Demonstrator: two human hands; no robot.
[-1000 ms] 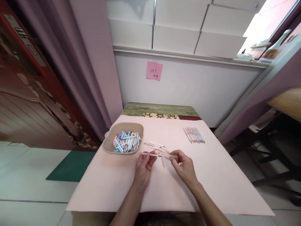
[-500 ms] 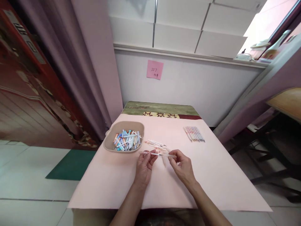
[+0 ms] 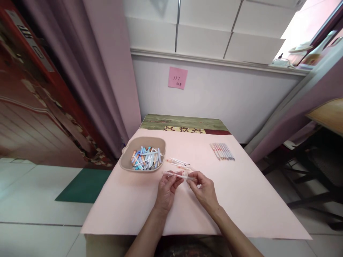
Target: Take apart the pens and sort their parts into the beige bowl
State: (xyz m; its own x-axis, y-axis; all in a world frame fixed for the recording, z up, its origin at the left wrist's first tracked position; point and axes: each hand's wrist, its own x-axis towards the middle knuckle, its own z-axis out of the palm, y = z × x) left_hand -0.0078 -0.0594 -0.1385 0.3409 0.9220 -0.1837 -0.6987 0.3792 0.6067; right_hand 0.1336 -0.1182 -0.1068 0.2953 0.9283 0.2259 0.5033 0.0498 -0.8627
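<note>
My left hand (image 3: 168, 186) pinches the patterned end of a clear pen (image 3: 182, 176) between thumb and fingers. At its other end, my right hand (image 3: 203, 187) grips the translucent barrel with thumb and forefinger. The pen lies nearly level across both hands, just above the table. Behind my fingers, several loose pen parts and thin white refills (image 3: 180, 161) lie on the pink cover, some partly hidden by the hands. A row of similar slim pens (image 3: 222, 151) rests side by side farther to the right.
A beige plastic basin (image 3: 124, 157) at the left holds several blue, orange and white pen pieces. The pink cover (image 3: 241, 200) drapes the table; its green patterned far end (image 3: 184, 122) meets the wall. A dark chair (image 3: 318, 167) stands at the right.
My right hand has moved left toward my left hand. The dark-tipped refill that showed between them is now covered by the translucent barrel. The view has shifted slightly.
</note>
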